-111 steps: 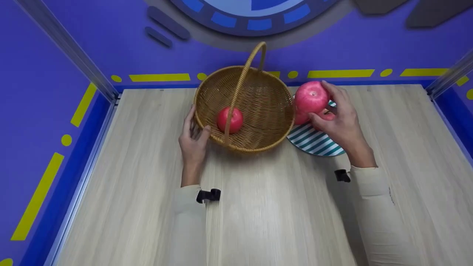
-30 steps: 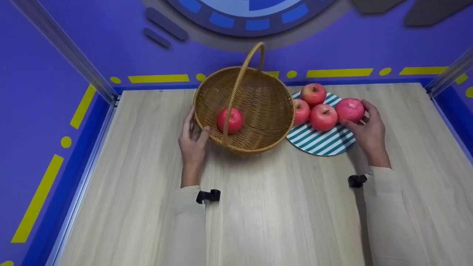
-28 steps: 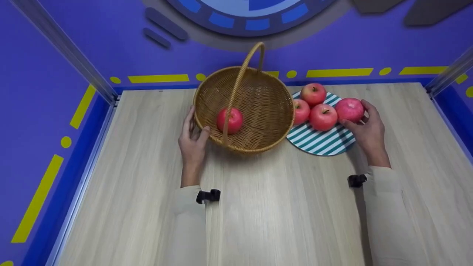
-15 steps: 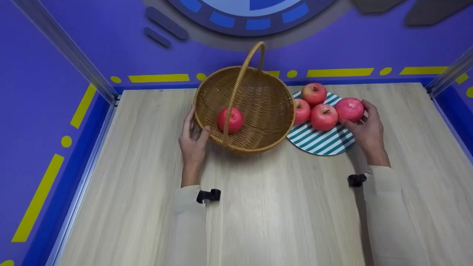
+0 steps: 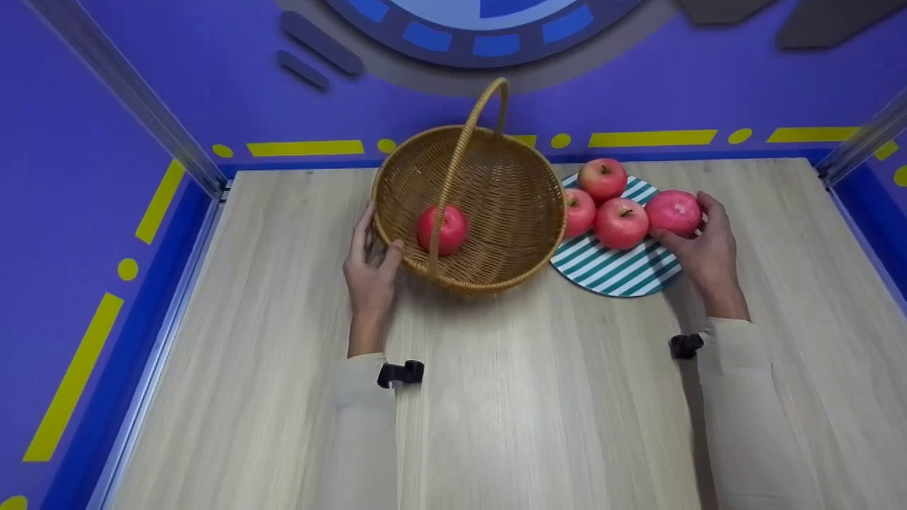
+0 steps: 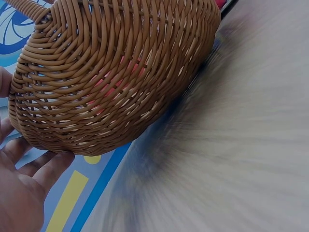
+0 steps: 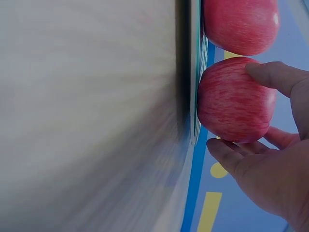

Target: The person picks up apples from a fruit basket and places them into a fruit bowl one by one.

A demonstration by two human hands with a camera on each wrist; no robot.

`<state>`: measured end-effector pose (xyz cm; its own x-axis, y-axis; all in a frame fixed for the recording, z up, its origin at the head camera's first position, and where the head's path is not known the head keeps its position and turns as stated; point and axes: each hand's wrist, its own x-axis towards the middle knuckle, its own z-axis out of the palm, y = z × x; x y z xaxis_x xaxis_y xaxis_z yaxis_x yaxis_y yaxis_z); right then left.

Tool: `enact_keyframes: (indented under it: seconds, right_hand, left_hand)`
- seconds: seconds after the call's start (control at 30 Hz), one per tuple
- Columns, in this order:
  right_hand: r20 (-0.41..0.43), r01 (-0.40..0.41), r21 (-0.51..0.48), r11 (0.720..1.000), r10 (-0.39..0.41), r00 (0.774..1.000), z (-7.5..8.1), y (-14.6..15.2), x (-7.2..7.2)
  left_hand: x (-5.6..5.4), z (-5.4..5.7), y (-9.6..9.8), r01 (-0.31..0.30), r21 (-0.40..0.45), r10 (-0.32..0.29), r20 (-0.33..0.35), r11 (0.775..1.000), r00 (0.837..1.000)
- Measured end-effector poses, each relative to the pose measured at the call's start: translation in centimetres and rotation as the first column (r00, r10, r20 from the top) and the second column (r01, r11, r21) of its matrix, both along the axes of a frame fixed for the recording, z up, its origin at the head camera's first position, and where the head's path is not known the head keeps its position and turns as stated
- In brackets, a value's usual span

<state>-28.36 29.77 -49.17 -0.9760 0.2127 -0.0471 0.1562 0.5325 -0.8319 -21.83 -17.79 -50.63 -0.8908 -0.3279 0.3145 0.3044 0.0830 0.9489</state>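
A round wicker basket (image 5: 503, 212) with a tall handle stands at the back, one red apple (image 5: 453, 230) inside it. My left hand (image 5: 372, 273) holds the basket's left side, its thumb at the rim and its fingers against the weave. A striped round plate (image 5: 616, 273) lies to the right, partly behind the basket. Resting at the plate's right edge is a darker pink apple (image 5: 673, 212), stemless side up. My right hand (image 5: 705, 251) grips it between thumb and fingers. In the right wrist view this apple (image 7: 236, 101) sits against the plate.
Three more apples share the plate: a rear apple (image 5: 602, 179), a front apple (image 5: 621, 224) touching or nearly touching the held one, and a left apple (image 5: 579, 212) partly hidden by the basket. A blue wall (image 5: 297, 113) rises behind the wooden table (image 5: 482, 397).
Several seconds ago my right hand held the pink apple raised beside the basket; it has since moved right and down onto the plate's edge. Over the last second almost nothing has moved.
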Motion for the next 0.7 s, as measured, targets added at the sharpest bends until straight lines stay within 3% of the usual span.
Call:
enact_keyframes:
  seconds: [0.43,0.7]
  right_hand:
    - [-0.020,0.018,0.004,1.000,-0.017,1.000,1.2,-0.1,0.4]
    - [-0.110,0.003,0.070,0.998,0.005,0.994,2.7,-1.0,0.9]
  left_hand:
    - [0.0,0.1,0.0,-0.002,-0.006,0.002,-0.011,1.000,1.000]
    - [0.0,-0.1,-0.1,0.003,-0.003,-0.003,-0.008,1.000,1.000]
